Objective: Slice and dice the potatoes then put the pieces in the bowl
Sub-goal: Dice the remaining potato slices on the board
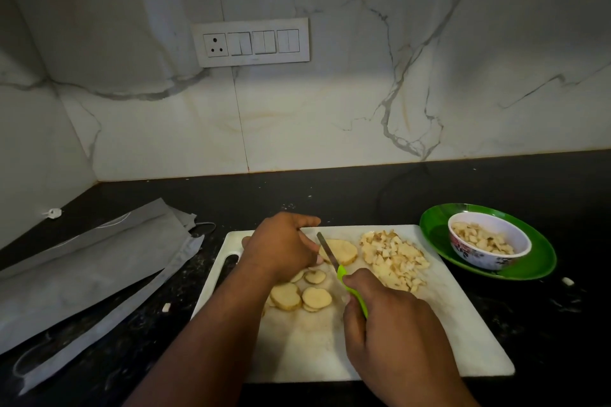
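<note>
Risk: left hand curls its fingers on the potato stack right beside the blade, so a slip could nick a fingertip or skid the slices. Right hand grips the green-handled knife, blade on the stack, on the cutting board. Loose slices lie near the left wrist, diced pile to the right. Bowl on the green plate, well apart from the hands, is part filled with dice.

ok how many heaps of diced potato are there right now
2. One heap of diced potato lies on the cutting board, right of the knife. The other fills the bowl on the green plate.
</note>
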Demonstrator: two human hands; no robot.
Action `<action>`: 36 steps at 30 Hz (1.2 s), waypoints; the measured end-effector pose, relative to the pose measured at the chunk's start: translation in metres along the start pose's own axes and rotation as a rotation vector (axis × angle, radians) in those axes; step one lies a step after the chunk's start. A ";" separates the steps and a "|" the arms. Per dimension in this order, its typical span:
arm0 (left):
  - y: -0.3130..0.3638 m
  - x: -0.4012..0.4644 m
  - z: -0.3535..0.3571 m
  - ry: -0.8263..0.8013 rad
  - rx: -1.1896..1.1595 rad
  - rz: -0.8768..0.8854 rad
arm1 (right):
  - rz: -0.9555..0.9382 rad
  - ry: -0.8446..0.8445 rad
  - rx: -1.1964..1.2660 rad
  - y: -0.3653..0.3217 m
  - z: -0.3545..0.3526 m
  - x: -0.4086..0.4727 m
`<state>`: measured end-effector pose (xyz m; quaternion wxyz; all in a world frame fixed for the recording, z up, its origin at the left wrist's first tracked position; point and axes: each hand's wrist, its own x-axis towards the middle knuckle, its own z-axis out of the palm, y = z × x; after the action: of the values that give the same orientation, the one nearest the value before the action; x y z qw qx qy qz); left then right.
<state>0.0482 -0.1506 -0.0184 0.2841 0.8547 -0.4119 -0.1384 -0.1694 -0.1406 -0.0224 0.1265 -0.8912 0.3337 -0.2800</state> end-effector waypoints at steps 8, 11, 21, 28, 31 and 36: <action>0.001 -0.001 0.000 -0.027 -0.034 -0.018 | -0.046 -0.014 -0.113 0.001 0.006 0.003; 0.004 -0.003 -0.001 -0.021 -0.008 -0.015 | -0.048 0.052 -0.134 0.001 0.005 0.002; 0.011 -0.007 -0.004 -0.008 0.069 -0.009 | -0.042 -0.103 -0.079 -0.003 -0.002 0.003; 0.012 -0.003 -0.005 -0.065 0.093 -0.004 | -0.031 -0.210 -0.146 -0.001 -0.007 -0.006; 0.007 0.001 -0.003 -0.098 0.046 -0.020 | -0.040 -0.209 -0.155 -0.003 -0.010 -0.006; -0.001 0.005 -0.007 -0.148 -0.098 -0.049 | -0.029 -0.210 -0.136 -0.004 -0.015 -0.006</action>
<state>0.0547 -0.1515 -0.0132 0.2907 0.8371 -0.4033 -0.2282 -0.1802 -0.1344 -0.0111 0.0960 -0.9270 0.3237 -0.1635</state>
